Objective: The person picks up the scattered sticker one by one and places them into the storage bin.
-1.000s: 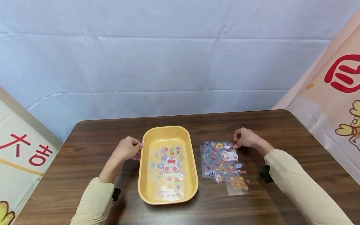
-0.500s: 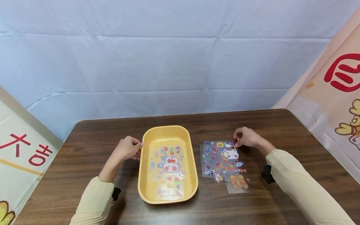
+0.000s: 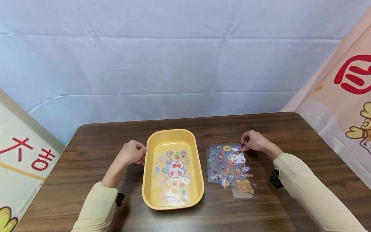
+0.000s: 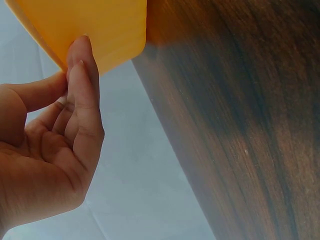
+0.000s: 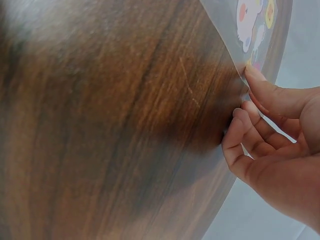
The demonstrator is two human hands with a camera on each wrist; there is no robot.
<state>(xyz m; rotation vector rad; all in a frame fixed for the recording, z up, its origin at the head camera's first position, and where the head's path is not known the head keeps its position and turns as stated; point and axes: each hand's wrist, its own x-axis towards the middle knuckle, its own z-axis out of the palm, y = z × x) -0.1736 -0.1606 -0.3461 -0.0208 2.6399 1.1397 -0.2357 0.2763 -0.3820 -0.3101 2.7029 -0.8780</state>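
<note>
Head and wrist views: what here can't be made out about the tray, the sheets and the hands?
Number of clear sticker sheets on the table: head view; overlapping see-through layers blend.
Their smallest prints: head view; too small.
How many layers the right hand pinches: head view; the hand covers that corner.
Most of the yellow tray: left wrist view; cut off by the top edge.

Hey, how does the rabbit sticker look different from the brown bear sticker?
The rabbit sticker is white with a red bow, while the bear sticker is brown. The rabbit sticker has taller ears; the bear sticker's are short and round. The rabbit sticker lies inside the yellow tray, the bear sticker outside it, over the table. Both are on clear sheets.
</note>
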